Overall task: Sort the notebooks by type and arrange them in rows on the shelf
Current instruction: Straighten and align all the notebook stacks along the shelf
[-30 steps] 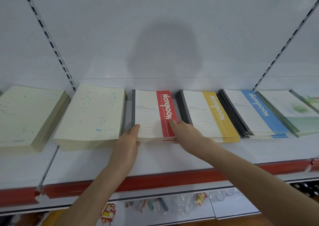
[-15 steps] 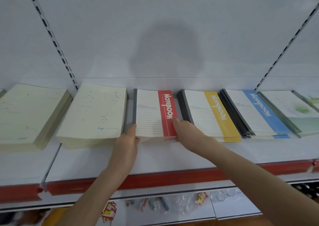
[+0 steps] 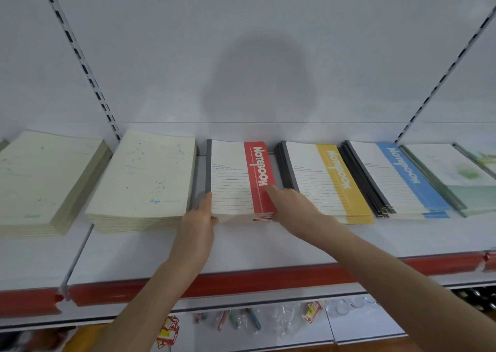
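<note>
A stack of red-striped "Notebook" notebooks [image 3: 230, 185] lies in the middle of the white shelf [image 3: 268, 244]. My left hand [image 3: 198, 225] presses against the stack's front left corner, with one digit lying along its left edge. My right hand [image 3: 292, 209] presses the front right corner, its index finger resting on the red stripe. To the right lie a yellow-striped stack [image 3: 327, 182], a blue-striped stack [image 3: 397, 179] and green-covered notebooks [image 3: 456, 174]. To the left are two cream stacks, one close by [image 3: 145, 179] and one at the far left [image 3: 40, 179].
A red price rail [image 3: 241, 279] runs along the shelf's front edge. Slotted uprights [image 3: 88, 75] rise on the back panel at left and right. Below, a lower shelf [image 3: 362, 327] holds pens and small packets. A narrow gap separates the red stack from the cream stack.
Both hands have stayed at the red stack's front corners, shifting only slightly. The stack sits about where it was.
</note>
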Motion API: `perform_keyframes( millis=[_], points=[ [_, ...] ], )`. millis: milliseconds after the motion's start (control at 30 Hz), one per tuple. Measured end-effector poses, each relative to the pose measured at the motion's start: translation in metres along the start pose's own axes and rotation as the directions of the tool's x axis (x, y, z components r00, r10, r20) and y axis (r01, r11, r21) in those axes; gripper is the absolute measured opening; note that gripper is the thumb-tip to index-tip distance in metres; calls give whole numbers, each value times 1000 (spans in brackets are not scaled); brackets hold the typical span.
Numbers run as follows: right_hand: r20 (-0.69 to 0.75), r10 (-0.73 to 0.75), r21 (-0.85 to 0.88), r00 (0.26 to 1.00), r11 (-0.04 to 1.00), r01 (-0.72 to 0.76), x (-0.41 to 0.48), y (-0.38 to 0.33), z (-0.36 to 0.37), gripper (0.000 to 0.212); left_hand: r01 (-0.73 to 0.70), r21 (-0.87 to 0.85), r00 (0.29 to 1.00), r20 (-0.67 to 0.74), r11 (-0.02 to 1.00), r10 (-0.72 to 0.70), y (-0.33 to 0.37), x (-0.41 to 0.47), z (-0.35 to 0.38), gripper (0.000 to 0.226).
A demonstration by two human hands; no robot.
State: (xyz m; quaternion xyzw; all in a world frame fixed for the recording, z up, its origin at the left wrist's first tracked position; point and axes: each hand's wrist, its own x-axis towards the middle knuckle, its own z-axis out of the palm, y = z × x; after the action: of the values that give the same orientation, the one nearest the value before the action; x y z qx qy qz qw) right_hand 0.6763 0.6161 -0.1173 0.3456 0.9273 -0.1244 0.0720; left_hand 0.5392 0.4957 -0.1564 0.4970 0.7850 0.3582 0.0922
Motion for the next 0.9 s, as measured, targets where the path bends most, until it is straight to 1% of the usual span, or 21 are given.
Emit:
perform_keyframes(
  millis=[233,333,467,600,667,733,800,833,900],
  points=[
    [-16,0,51,1000,999,1,2,1,5,39,-13,24,1000,-22,1000,13,4,-1,-1,46],
    [-5,4,75,1000,997,-4,3,1,7,45,-22,0,999,-26,1000,22,4,0,-1,47],
    [-38,14,97,999,995,-10,3,3,8,43,31,-11,999,-32,999,-32,2,1,-2,48],
    [-51,27,85,998,996,-22,3,1,9,41,54,33,999,3,998,-54,3,5,0,46],
    [-29,34,81,999,996,-31,4,0,10,44,31,59,999,24,998,-32,3,5,2,45],
    [16,22,124,1000,992,-24,3,1,7,47,5,92,998,55,996,-10,3,4,4,45],
    [68,-5,210,998,978,-9,-1,3,2,50,-13,105,997,73,994,6,5,2,4,40],
    [83,-22,251,996,968,0,-2,4,-2,48,-13,100,998,69,995,6,7,1,3,37],
    [58,-29,305,998,952,10,0,7,-9,34,14,89,999,50,996,-18,16,2,-1,38]
  ],
)
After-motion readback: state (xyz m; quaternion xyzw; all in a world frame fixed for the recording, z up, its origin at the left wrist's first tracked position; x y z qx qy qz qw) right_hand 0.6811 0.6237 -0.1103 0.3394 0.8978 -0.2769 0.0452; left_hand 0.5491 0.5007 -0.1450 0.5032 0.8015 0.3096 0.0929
